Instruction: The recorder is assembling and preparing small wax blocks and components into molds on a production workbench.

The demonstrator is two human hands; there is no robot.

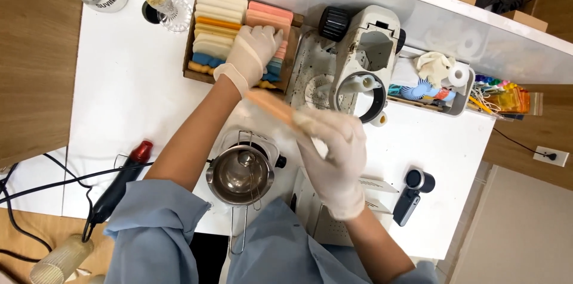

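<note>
My left hand (pixel 253 51) rests open on the coloured wax slabs (pixel 221 24) in the tray (pixel 190 42), right hand (pixel 334 153) has its grip clenched on an orange wax slab (pixel 271 105) above the melting pot (pixel 242 175).

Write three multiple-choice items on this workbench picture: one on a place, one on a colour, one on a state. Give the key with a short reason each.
1. Where does the left hand rest?
A. on the bars in the wooden tray
B. on the metal pot
C. on the spray bottle

2. What colour is the slab that the right hand holds?
A. blue
B. peach-orange
C. black

3. In what state is the metal pot?
A. tipped on its side
B. covered by a lid
C. upright and open

Key: 1 A, the gloved fingers lie on the stacked bars in the tray. 2 B, the flat piece sticking out of the glove is peach-orange. 3 C, its shiny inside shows from above.
</note>
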